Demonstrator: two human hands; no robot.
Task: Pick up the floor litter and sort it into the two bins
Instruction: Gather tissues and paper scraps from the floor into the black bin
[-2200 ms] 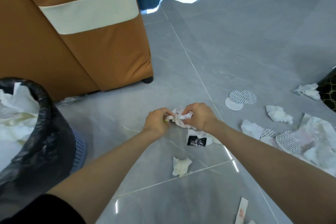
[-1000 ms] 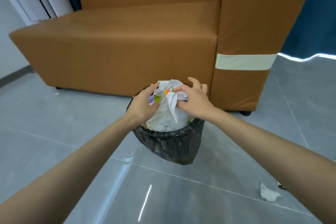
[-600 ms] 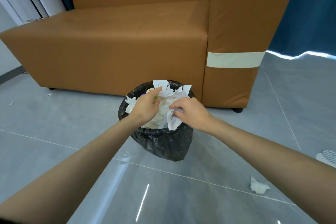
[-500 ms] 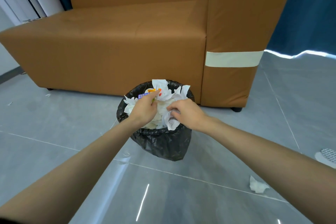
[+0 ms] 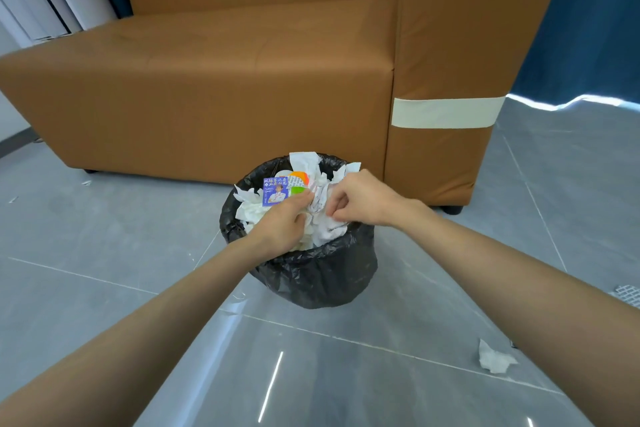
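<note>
One crumpled tissue point(image 5: 495, 361) lies on the near right floor, not yet collected. Over the black-lined bin point(image 5: 323, 279), my left hand point(image 5: 282, 225) and right hand point(image 5: 363, 199) both pinch the paper wad point(image 5: 318, 197) with curled fingers, held low over the heap so it should land inside. The brown sofa point(image 5: 225, 87) stands just behind.

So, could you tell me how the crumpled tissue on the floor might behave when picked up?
The crumpled tissue looks thin and creased, so probably floppy and very light. Irregular in shape, it seems unlikely to roll.
</note>
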